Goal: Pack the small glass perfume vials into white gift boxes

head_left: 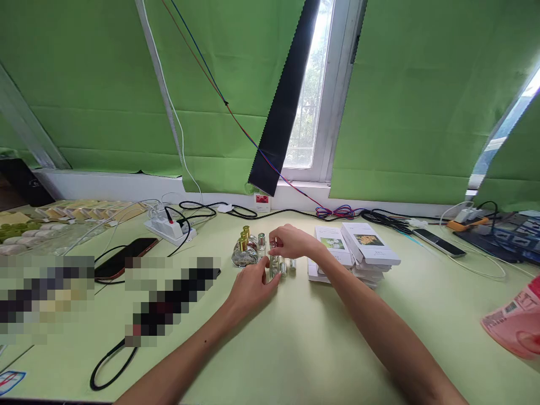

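Looks like a makeshift packing desk in a small office or workroom; pale green table under a window hung with green cloth; power strip, cables and phones strewn about; stacked white boxes beside small glass bottles.

vials between bottles left, boxes right

Small vials: clear glass, shiny silver metal caps. Round bottles: glass, glossy gold caps. Boxes near the table's far edge: matt white card. Table: smooth, matt pale green. Backdrop: green cloth.
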Motion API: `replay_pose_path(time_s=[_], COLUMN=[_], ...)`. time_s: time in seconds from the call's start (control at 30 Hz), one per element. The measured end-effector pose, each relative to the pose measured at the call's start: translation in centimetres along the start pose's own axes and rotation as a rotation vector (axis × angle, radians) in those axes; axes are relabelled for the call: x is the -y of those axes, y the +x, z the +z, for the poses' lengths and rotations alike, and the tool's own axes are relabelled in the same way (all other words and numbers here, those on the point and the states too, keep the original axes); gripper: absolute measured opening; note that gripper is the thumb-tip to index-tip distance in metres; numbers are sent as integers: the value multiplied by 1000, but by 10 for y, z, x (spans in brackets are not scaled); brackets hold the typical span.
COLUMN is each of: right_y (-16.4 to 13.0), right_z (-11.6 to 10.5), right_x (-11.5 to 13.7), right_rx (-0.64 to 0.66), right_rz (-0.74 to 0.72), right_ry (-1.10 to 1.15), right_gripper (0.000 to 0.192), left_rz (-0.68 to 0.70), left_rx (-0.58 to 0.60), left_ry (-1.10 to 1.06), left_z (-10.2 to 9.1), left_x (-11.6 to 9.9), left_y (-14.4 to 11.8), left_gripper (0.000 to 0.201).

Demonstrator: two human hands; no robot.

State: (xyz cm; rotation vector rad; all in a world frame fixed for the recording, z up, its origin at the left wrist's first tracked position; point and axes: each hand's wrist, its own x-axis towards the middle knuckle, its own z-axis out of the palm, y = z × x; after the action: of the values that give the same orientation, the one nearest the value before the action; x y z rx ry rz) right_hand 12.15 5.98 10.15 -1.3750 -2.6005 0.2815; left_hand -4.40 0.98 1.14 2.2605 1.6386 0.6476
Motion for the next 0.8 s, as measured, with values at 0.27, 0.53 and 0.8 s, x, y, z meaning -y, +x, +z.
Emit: replay_pose_path(time_s=[0.27,0.53,0.8], right_y=[2,2,0], right_z=[4,5,1], right_x=[1,2,0], right_rx=[-31,-54,-22], right_rz=[72,87,42], right_ry=[-30,-58,-40], right_gripper=[21,24,28], left_rz=[-1,3,11], left_rx=[-5,1,4], left_ry=[5,-1,3], left_z=[1,1,1], left_x=[2,2,3], left_y=[1,0,1], left_gripper=[25,26,25])
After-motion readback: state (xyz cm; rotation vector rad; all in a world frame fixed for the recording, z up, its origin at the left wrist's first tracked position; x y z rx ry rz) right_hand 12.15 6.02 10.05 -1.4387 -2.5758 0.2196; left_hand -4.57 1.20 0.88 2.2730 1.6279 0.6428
